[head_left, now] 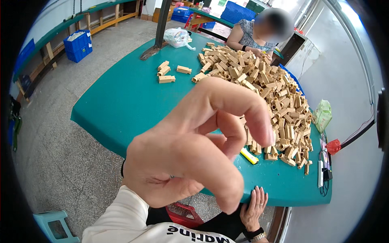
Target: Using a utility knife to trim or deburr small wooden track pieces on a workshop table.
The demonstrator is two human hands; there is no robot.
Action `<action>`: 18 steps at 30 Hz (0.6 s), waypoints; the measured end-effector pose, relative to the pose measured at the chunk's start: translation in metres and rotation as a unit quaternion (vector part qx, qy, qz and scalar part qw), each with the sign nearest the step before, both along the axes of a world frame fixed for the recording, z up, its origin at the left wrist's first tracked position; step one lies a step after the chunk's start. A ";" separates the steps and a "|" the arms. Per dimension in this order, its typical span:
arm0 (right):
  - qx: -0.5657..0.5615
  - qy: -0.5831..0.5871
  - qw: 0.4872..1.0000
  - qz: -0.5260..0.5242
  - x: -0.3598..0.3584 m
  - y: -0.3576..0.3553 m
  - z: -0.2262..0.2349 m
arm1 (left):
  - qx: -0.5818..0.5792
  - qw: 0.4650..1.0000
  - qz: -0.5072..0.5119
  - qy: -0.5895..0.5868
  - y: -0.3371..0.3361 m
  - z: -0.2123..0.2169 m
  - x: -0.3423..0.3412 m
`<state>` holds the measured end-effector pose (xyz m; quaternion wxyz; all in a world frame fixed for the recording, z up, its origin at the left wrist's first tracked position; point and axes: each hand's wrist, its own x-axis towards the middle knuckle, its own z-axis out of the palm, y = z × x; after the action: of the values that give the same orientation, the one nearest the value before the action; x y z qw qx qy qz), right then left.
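The raised left hand (194, 150) hides part of the green surface (121, 101) and the block pile (263, 89) at frame centre.

A workshop: green worktable (121, 101) heaped with wooden blocks (267, 93), blue crates (78, 45).

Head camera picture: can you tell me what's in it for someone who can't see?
A left hand with curled fingers, holding nothing, fills the view above a green table. A big heap of tan wooden blocks lies there; the right hand rests on the table's edge.
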<state>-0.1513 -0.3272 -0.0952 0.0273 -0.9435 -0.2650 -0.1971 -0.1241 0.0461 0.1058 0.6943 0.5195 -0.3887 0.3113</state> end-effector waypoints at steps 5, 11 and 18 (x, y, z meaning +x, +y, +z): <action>0.006 -0.007 1.000 0.000 0.001 0.001 -0.002 | 0.026 0.999 -0.027 0.021 0.004 0.007 -0.004; 0.000 0.003 1.000 -0.001 0.002 0.003 0.002 | 0.006 0.994 -0.104 -0.009 0.007 0.004 -0.001; 0.009 -0.003 1.000 0.002 0.002 0.002 0.000 | 0.015 0.995 -0.094 0.007 0.007 0.007 -0.007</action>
<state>-0.1497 -0.3250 -0.0950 0.0351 -0.9420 -0.2654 -0.2026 -0.1313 0.0527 0.1129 0.7156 0.4932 -0.4353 0.2349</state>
